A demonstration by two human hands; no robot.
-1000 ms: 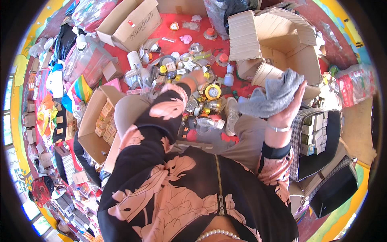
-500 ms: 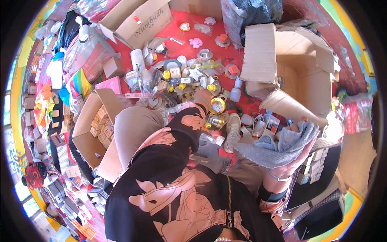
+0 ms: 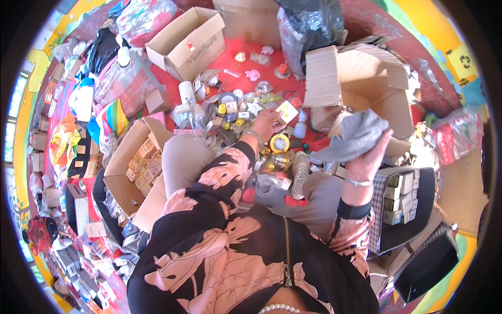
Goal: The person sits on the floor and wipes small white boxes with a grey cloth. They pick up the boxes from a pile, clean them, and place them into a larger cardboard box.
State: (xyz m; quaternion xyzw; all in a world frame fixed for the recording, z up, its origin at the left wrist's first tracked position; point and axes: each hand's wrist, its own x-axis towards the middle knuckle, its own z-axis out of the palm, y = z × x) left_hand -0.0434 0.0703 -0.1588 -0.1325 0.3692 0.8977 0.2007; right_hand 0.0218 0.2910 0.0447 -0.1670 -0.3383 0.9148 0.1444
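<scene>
My left hand (image 3: pixel 267 122) is closed on a small white and yellow box (image 3: pixel 286 112) above the middle of the floor. Beneath and around it lies a pile of mixed small goods, among them yellow-capped bottles (image 3: pixel 221 109) and a yellow ring-shaped thing (image 3: pixel 280 143). A pale blue-grey bottle (image 3: pixel 300 125) lies just right of the box. My right hand (image 3: pixel 367 157) is raised at the right with a grey cloth (image 3: pixel 356 135) bunched in its fingers; the cloth hides part of the fingertips.
An open cardboard box (image 3: pixel 376 70) stands ahead on the right, another carton (image 3: pixel 185 44) at the far left. Small packets fill a carton (image 3: pixel 121 172) by my left knee. At my right, a black bin (image 3: pixel 426 204) holds small boxes. A dark plastic bag (image 3: pixel 308 31) stands at the back.
My left hand has come up from the pile with the small box in it. My right hand has lifted the cloth, which now hangs more bunched. The whole view has shifted slightly.
</scene>
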